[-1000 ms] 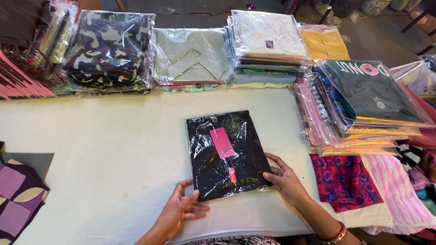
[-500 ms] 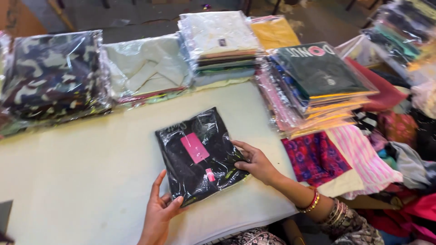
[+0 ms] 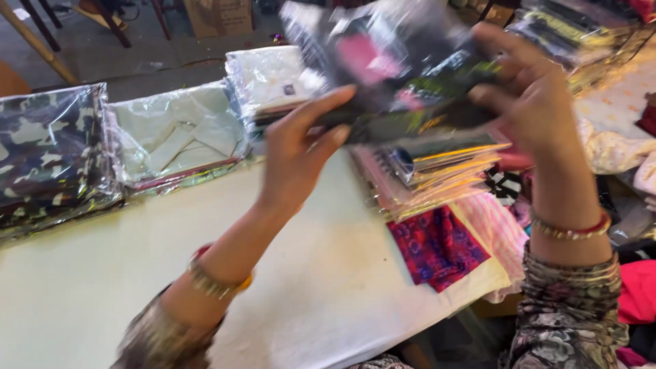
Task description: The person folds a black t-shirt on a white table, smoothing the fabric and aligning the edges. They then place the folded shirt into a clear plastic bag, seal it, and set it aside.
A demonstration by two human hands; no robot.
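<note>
A black folded garment in a clear plastic bag point(image 3: 389, 61), with a pink tag showing, is lifted off the table and blurred by motion. My left hand point(image 3: 297, 147) grips its near left edge from below. My right hand point(image 3: 529, 89) holds its right side, fingers curled over the top. Both hands are raised above the white table point(image 3: 116, 273), over a stack of bagged garments point(image 3: 430, 174) at the table's right end.
Along the far edge lie a bagged camouflage garment point(image 3: 48, 150), a bagged pale green garment point(image 3: 174, 133) and a stack of white bagged ones point(image 3: 270, 85). A red-and-blue patterned cloth point(image 3: 437, 246) and a pink striped cloth point(image 3: 499, 232) lie at the right.
The bagged black garment lay flat on the table with my hands at its edges; now both hands have lifted it up and to the right. The view has swung rightward.
</note>
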